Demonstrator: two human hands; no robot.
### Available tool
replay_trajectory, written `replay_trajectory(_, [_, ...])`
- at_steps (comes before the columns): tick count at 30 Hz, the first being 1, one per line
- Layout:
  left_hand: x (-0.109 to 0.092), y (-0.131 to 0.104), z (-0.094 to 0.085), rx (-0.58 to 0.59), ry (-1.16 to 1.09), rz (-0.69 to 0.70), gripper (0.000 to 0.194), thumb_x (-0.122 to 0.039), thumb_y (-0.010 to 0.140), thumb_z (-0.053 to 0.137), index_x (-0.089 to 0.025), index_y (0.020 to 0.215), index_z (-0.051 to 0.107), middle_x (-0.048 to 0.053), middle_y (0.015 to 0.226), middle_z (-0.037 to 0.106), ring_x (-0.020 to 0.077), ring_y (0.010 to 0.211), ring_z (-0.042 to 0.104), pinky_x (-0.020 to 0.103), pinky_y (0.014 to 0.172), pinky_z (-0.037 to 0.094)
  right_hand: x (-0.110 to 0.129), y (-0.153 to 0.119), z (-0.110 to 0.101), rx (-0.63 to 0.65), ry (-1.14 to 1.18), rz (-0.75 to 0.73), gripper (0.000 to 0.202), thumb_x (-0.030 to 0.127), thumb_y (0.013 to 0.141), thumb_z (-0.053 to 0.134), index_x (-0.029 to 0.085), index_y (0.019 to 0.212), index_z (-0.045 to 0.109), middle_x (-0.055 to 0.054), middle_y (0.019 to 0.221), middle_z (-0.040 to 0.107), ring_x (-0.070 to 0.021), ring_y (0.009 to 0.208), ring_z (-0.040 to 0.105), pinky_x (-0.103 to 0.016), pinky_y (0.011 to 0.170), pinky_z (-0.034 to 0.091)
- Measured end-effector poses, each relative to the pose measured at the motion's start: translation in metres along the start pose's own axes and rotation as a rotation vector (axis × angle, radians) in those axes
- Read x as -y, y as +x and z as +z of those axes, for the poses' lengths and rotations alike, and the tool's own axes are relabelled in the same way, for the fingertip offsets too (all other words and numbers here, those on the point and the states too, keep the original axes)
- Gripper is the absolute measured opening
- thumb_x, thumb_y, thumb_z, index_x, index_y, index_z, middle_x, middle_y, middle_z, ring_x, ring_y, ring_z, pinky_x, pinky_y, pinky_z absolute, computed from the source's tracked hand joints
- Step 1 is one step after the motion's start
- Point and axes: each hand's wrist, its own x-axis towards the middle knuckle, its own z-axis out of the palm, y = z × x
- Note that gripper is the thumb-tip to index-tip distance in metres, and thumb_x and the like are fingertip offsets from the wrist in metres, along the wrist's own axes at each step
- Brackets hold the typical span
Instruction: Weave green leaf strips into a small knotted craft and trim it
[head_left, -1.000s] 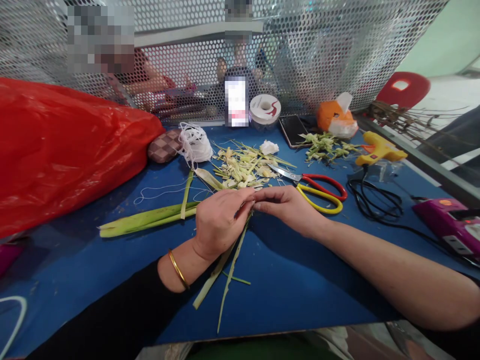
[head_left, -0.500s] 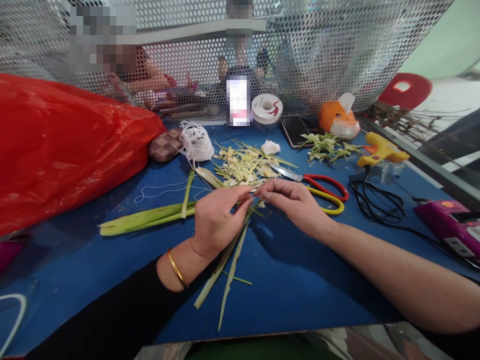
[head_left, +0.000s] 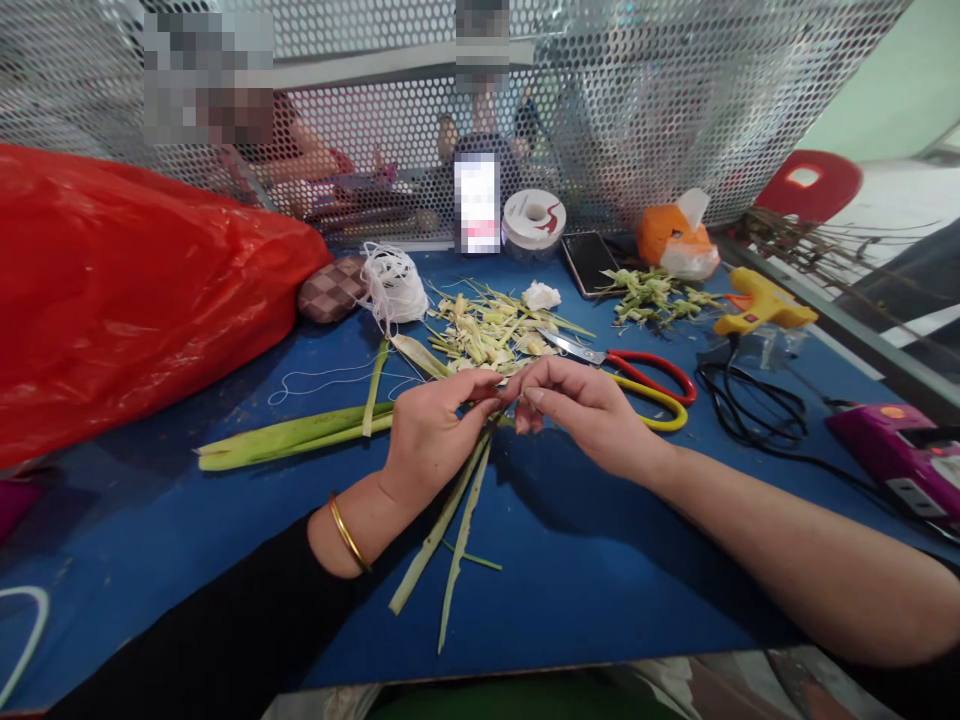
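My left hand (head_left: 435,425), with a gold bangle at its wrist, pinches the upper end of long green leaf strips (head_left: 457,535) whose tails hang down toward me over the blue table (head_left: 600,590). Against its fingertips, my right hand (head_left: 581,405) is closed with curled fingers; whatever lies between them is too small to make out. Thick green leaf stalks (head_left: 292,436) lie to the left of my left hand. Just behind the hands is a pile of pale leaf scraps (head_left: 487,325). Scissors (head_left: 656,370) with red and yellow handles rest behind my right hand.
A red plastic bag (head_left: 135,290) fills the left side. At the back are white string (head_left: 394,285), a lit phone (head_left: 477,200), a ribbon spool (head_left: 534,220), a dark phone (head_left: 591,262) and an orange tissue pack (head_left: 677,240). A yellow glue gun (head_left: 765,302) and purple power strip (head_left: 900,450) stand right.
The fingers of my right hand have curled further and come against my left fingertips. The strips' upper part is more covered by the hands, and their tails have shifted slightly.
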Motion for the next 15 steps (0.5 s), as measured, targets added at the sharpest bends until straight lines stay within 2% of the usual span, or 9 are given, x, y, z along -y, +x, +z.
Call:
replay_trajectory(3, [0.0016, 0.0027, -0.0025, 0.030, 0.015, -0.017, 0.019, -0.018, 0.083, 0.066, -0.022, 0.101, 0.073, 0.001, 0.090, 0.078, 0.0175, 0.081, 0.072, 0.027, 0.077, 0.052, 0.0025, 0.0001, -0.0005, 0.063, 0.049, 0.067, 0.012, 0.022, 0.088, 0.051, 0.018, 0.077, 0.055, 0.000, 0.067, 0.060, -0.0130, 0.063, 0.060, -0.028, 0.062, 0.046])
replay_trajectory(7, [0.0004, 0.0069, -0.0059, 0.005, 0.083, -0.075, 0.023, -0.015, 0.080, 0.067, -0.022, 0.102, 0.073, 0.000, 0.083, 0.077, 0.0171, 0.076, 0.071, 0.028, 0.074, 0.051, 0.0029, -0.0006, -0.0021, 0.117, 0.014, 0.148, 0.012, 0.020, 0.084, 0.050, 0.019, 0.072, 0.051, 0.002, 0.064, 0.057, -0.0123, 0.057, 0.058, -0.029, 0.061, 0.045])
replay_trajectory(11, [0.0024, 0.0084, -0.0071, 0.005, 0.116, -0.063, 0.026, -0.010, 0.078, 0.064, -0.022, 0.099, 0.074, 0.001, 0.086, 0.077, 0.0180, 0.078, 0.070, 0.029, 0.074, 0.050, 0.0021, -0.0012, -0.0035, 0.122, -0.124, 0.097, 0.014, 0.017, 0.085, 0.046, 0.021, 0.072, 0.045, 0.004, 0.061, 0.054, -0.0117, 0.055, 0.051, -0.028, 0.060, 0.040])
replay_trajectory(15, [0.0067, 0.0103, -0.0101, 0.122, 0.130, -0.064, 0.019, -0.015, 0.082, 0.060, -0.023, 0.090, 0.075, 0.002, 0.091, 0.077, 0.0196, 0.084, 0.068, 0.030, 0.075, 0.048, 0.0018, -0.0015, -0.0030, 0.106, -0.338, 0.068, 0.017, 0.013, 0.087, 0.042, 0.022, 0.073, 0.043, 0.003, 0.061, 0.053, -0.0133, 0.062, 0.050, -0.029, 0.064, 0.039])
